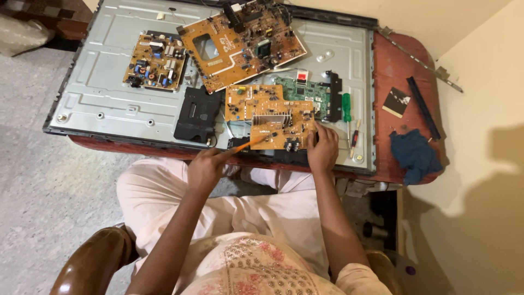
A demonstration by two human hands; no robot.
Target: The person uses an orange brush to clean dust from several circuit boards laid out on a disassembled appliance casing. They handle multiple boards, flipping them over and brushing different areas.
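- Near the middle of the frame, the left hand [206,166] holds an orange tool [246,144] pointing up-right at the small brown board [275,120].
- Right hand [323,150] presses that board's right edge, fingers curled on it.

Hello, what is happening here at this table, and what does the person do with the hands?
A seated person works on a small brown circuit board lying on the metal back panel of an opened flat screen. The left hand points a thin orange tool at the board's near edge. The right hand steadies the board's right corner. More boards lie further back, a green-handled screwdriver is beside the right hand, and a blue cloth lies on the red table.
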